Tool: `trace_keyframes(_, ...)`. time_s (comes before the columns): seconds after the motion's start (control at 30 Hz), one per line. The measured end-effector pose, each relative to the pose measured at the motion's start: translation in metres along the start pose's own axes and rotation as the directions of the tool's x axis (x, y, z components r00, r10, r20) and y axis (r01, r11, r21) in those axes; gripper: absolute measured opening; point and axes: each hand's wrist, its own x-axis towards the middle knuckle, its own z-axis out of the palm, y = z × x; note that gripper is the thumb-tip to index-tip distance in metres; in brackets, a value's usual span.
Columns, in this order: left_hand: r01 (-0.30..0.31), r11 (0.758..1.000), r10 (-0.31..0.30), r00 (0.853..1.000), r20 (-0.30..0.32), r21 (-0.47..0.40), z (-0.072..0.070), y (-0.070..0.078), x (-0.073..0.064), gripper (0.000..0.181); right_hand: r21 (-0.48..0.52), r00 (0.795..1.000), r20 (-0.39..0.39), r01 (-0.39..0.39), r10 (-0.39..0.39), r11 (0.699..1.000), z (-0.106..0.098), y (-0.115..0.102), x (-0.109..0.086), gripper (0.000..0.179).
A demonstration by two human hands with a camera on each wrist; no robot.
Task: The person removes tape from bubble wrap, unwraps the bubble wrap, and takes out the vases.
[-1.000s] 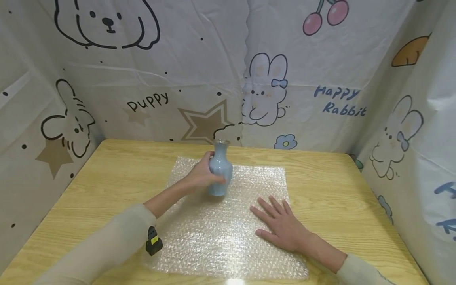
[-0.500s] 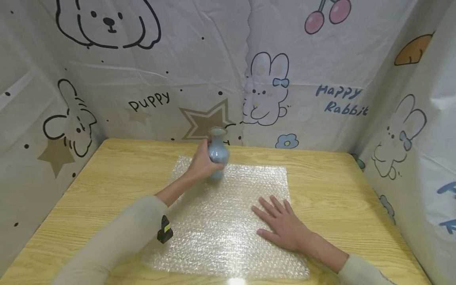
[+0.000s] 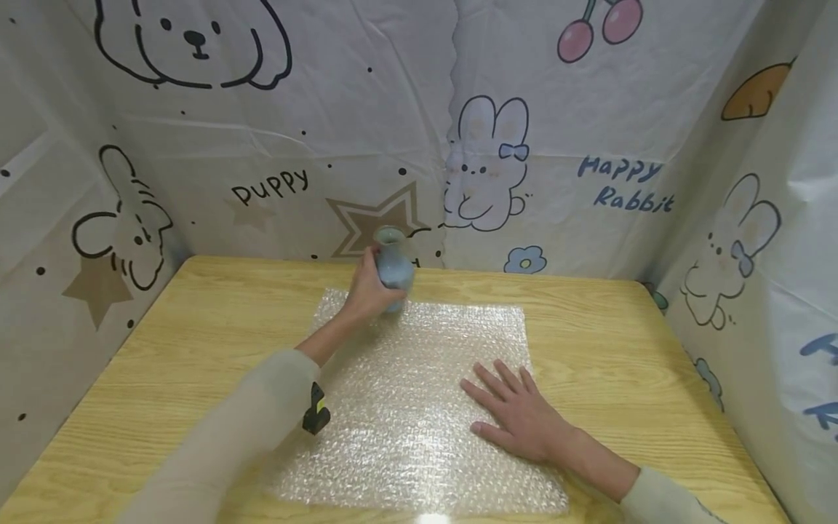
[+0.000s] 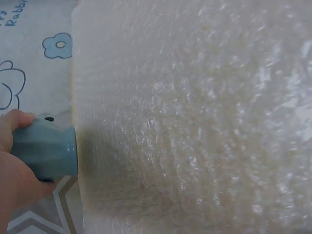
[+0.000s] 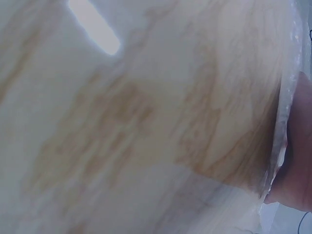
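Observation:
A light blue vase point(image 3: 396, 272) with a narrow neck and flared rim is gripped around its body by my left hand point(image 3: 368, 288). It leans slightly back and left over the far edge of the bubble wrap point(image 3: 393, 400). The left wrist view shows the base end of the vase point(image 4: 53, 152) close to the wrap, with the thumb and fingers on either side. My right hand point(image 3: 524, 418) rests flat, fingers spread, on the right side of the sheet. In the right wrist view only part of that hand point(image 5: 300, 151) shows, at the right edge.
The sheet lies flat on a yellow wood-grain table point(image 3: 609, 349). White cloth point(image 3: 281, 124) printed with cartoon animals encloses the back and both sides. A small black device point(image 3: 317, 413) sits on my left sleeve.
My left hand has carried the vase away from me and slightly left, from over the sheet toward its far edge, and the rim has tilted left. My right hand has stayed in place.

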Motion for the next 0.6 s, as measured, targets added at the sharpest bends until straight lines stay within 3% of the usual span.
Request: trace_keyframes(0.6, 0.023, 0.999, -0.022, 0.999, -0.031, 0.038, -0.003, -0.013, 0.021, 0.099, -0.009, 1.000, 0.006, 0.004, -0.003, 1.000, 0.001, 0.002, 0.000, 0.065)
